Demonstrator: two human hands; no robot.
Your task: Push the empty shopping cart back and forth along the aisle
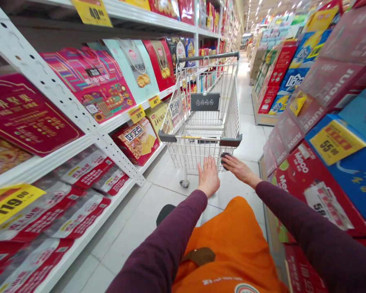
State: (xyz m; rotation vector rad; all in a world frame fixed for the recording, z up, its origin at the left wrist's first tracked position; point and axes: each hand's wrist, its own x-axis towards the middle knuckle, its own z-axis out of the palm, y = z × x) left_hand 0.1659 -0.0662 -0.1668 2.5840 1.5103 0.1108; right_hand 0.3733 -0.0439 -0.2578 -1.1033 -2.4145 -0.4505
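Observation:
An emptied wire shopping cart (201,151) stands right in front of me, its end with grey corner bumpers towards me and its dark handle (209,57) at the far side. My left hand (209,178) is open, fingers stretched towards the cart's lower wire mesh; whether the fingertips touch the wires I cannot tell. Just to its right, my right hand (240,168) holds a small dark wad (225,161), perhaps a cloth, against or close to the cart's lower right corner. Its fingers lie over the wad and partly hide it.
Shelves of boxed goods with a yellow price tag (14,206) line my left. Stacked cartons, including a red Meco box (317,183), rise close on my right. Pale floor tiles (125,228) run down the aisle. An orange apron (228,244) covers my lap.

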